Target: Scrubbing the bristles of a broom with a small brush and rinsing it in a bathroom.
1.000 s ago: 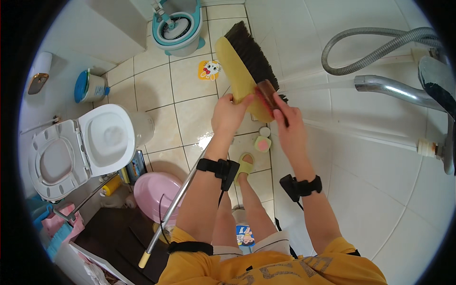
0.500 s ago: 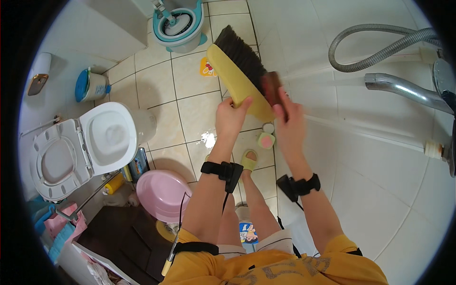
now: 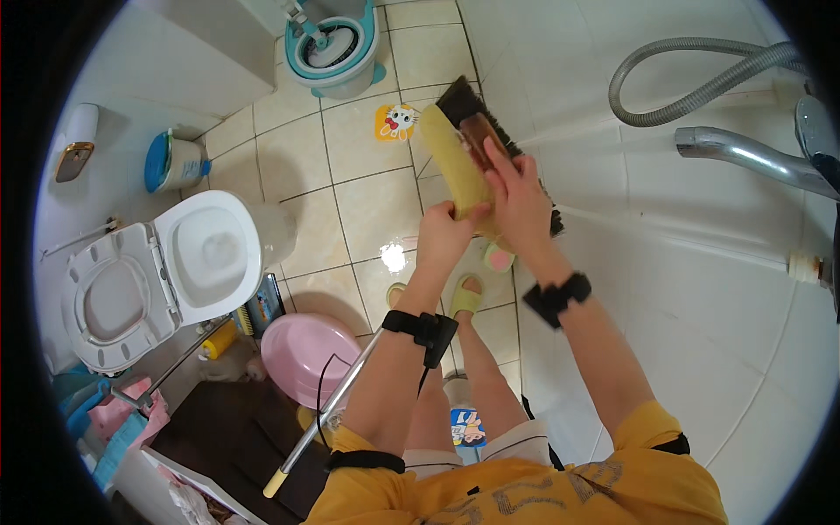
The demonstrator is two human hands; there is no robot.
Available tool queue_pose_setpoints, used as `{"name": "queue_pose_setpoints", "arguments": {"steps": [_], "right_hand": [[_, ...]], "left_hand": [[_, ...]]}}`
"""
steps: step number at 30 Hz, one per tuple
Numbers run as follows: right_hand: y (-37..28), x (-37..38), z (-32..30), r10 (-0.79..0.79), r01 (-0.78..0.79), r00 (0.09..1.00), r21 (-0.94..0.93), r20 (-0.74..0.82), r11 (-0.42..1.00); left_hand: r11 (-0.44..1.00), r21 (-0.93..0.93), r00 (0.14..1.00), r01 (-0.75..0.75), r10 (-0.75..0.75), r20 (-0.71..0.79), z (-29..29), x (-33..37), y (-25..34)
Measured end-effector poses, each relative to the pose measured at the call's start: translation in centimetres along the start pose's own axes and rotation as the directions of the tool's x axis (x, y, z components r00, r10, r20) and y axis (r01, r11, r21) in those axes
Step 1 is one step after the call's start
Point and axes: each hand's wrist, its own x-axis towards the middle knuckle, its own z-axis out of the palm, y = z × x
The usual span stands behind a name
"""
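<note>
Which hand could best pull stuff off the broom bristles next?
Probably the right hand: it lies on top of the yellow broom head with dark bristles, next to the bristles. The left hand grips the head from below, steadying it.

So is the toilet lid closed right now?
No, the toilet lid is flipped up, leaving the seat and open bowl in plain view.
</note>
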Motion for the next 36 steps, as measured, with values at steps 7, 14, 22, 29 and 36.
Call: {"name": "queue_pose_setpoints", "arguments": {"steps": [7, 14, 22, 29, 36], "right_hand": [[0.6, 1.2, -0.5, 0.209, -0.208, 0.978, -0.066, 0.005, 0.976], [0.8, 4.1, -0.1, 0.17, -0.148, 0.972, -0.14, 0.162, 0.979], [-1.0, 1.6, 0.2, 0.064, -0.078, 0.986, -0.087, -0.154, 0.993], [3.1, 4.2, -0.6, 0.257, -0.257, 0.966, -0.022, -0.001, 0.966], [8.5, -3.4, -2.2, 0.191, -0.111, 0.964, 0.37, -0.187, 0.922]], "left_hand": [[0.994, -0.008, 0.993, 0.107, -0.106, 0.051, 1.0, -0.7, -1.3], [0.994, 0.088, 0.995, 0.069, -0.075, 0.069, 2.6, -2.3, -0.5], [0.973, 0.223, 0.998, 0.063, -0.063, -0.004, 1.3, -2.5, -1.3], [0.953, 0.304, 1.0, 0.006, -0.006, 0.0, 1.6, -3.4, -0.8], [0.855, 0.477, 0.92, -0.203, 0.333, -0.205, 0.4, -2.3, -2.6]]}}
